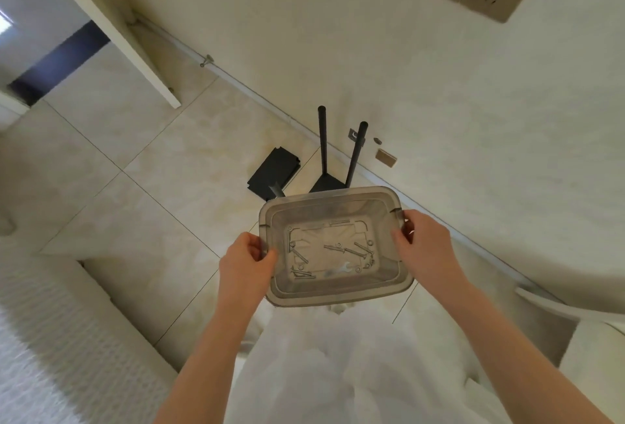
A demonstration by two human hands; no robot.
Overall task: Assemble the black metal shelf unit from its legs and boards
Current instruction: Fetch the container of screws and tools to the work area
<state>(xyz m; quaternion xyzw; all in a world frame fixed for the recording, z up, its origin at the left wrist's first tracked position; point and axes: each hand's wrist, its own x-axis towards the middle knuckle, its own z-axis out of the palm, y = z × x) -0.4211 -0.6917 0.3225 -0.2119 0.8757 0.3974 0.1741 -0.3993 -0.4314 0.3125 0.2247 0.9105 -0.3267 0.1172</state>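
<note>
The left hand (pixel 248 266) and right hand (pixel 424 244) hold a clear plastic tub (pixel 338 298) by its two short ends, fingers (pixel 400 237) curled over the rim on each side, above white cloth (pixel 321 373). On the tub's bottom lie loose bolts (pixel 353 251), washers and a small wrench (pixel 343 268). Beyond it, on the tiled floor (pixel 152 153) near the wall, a black board (pixel 326 183) carries two upright legs (pixel 322 143) — a third is partly hidden behind the tub — and a second board (pixel 274 171) lies flat just left of it.
</note>
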